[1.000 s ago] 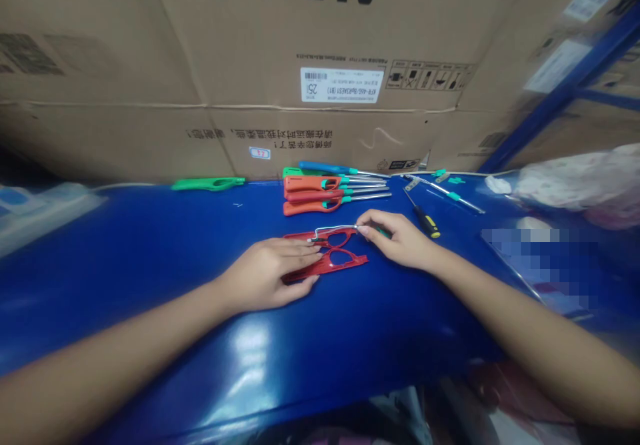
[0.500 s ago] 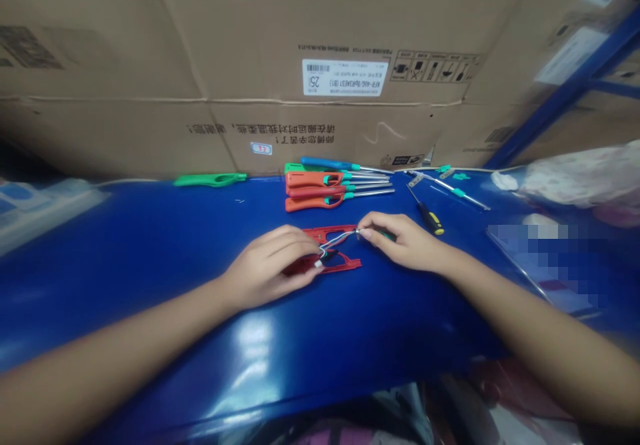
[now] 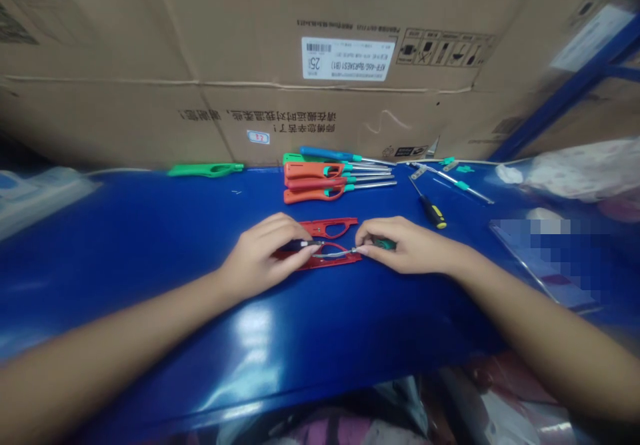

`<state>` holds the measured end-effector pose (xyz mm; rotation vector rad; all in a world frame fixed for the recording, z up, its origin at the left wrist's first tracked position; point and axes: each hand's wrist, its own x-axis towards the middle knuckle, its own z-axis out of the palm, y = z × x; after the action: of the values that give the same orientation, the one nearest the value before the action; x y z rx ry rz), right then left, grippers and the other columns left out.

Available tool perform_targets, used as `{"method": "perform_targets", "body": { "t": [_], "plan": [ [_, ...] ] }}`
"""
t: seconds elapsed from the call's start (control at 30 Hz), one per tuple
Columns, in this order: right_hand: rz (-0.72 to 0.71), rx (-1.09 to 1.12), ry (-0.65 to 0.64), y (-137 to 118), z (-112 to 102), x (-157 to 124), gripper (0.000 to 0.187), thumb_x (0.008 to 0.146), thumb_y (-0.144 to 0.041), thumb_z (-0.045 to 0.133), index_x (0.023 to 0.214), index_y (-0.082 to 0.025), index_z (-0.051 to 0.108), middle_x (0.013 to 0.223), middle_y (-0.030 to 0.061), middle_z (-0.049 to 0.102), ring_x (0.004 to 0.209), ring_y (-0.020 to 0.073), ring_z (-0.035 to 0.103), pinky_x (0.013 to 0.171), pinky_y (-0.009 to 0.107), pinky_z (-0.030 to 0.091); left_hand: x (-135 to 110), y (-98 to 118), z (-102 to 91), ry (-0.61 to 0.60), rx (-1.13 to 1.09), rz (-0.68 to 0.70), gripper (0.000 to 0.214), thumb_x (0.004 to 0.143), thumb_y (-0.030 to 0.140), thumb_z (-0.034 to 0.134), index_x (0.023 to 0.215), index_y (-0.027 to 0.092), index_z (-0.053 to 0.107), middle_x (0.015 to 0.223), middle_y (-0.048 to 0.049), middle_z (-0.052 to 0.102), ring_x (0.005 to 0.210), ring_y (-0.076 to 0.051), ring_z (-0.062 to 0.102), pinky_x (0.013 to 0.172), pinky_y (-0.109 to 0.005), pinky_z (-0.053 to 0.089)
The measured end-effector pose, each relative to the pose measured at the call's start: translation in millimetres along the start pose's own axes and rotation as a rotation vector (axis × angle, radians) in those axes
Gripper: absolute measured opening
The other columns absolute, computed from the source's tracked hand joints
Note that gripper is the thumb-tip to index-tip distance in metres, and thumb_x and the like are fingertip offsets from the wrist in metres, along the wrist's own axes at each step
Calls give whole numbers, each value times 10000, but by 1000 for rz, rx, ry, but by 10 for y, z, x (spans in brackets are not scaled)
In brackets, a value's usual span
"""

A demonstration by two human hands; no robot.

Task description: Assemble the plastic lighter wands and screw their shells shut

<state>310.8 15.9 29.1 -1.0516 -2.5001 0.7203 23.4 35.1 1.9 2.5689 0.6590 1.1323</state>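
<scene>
My left hand (image 3: 267, 250) is closed, pinching a small black part with a white end (image 3: 311, 243) between thumb and forefinger. Thin pale wires (image 3: 330, 255) run from it to my right hand (image 3: 400, 243), whose thumb and forefinger grip their far end. A dark green piece (image 3: 384, 243) shows inside the curl of my right hand; its shape is mostly hidden. Below the hands lies one red lighter shell half (image 3: 350, 258), partly covered by my left fingers. The other red shell half (image 3: 325, 226) lies just behind it on the blue table.
Several long-nosed lighters (image 3: 313, 171) lie stacked behind. A black-and-yellow screwdriver (image 3: 433, 213) and a metal lighter tube with a teal collar (image 3: 463, 185) are at right. A green lighter shell (image 3: 205, 169) lies back left. A large cardboard box (image 3: 225, 45) stands behind the blue table (image 3: 165, 231).
The wires and black part have shifted over the nearer red shell half, and the wires now look straighter. My left fingers have turned the black part. The view has tilted slightly.
</scene>
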Motion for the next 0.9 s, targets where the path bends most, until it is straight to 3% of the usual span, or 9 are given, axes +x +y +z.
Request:
{"method": "perform_targets", "body": {
  "t": [0.33,0.9],
  "plan": [
    [-37,-137,-58,39,-72,-56,140,972,-266,547,942,-207,671,919,46,679,799,172,614,708,281,443,3,-32,26,-191,34,-29,145,942,265,625,957,191,748,913,-66,742,832,-189,652,798,-342,526],
    [-49,-424,-83,-133,-33,-79,247,1012,-286,505,881,-194,693,883,44,664,817,178,607,720,298,437,0,-36,30,-187,47,0,130,944,252,636,971,174,736,893,-55,739,806,-169,650,769,-299,508]
  ]
}}
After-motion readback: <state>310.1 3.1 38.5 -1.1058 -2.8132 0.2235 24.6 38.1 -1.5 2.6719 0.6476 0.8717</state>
